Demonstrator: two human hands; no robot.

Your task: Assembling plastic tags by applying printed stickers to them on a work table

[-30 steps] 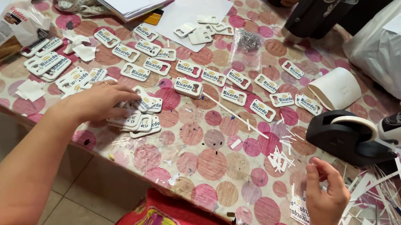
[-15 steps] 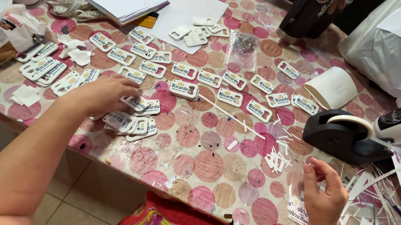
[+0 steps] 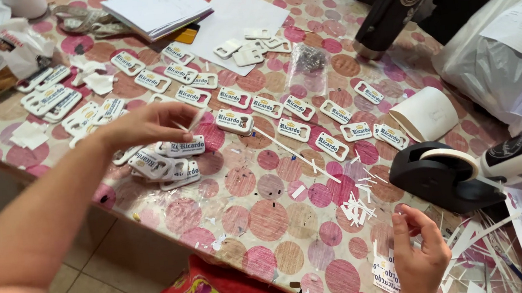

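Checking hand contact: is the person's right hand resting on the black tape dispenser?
No; the right hand is near the table edge, apart from the black tape dispenser.

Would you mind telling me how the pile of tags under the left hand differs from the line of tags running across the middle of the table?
The pile of tags is heaped, its tags overlapping at odd angles; the line of tags lies flat, each tag apart and evenly spaced. The left hand hovers over the pile, while no hand is near the line. Both are small white rectangular tags with blue lettering, lying on the spotted tablecloth.
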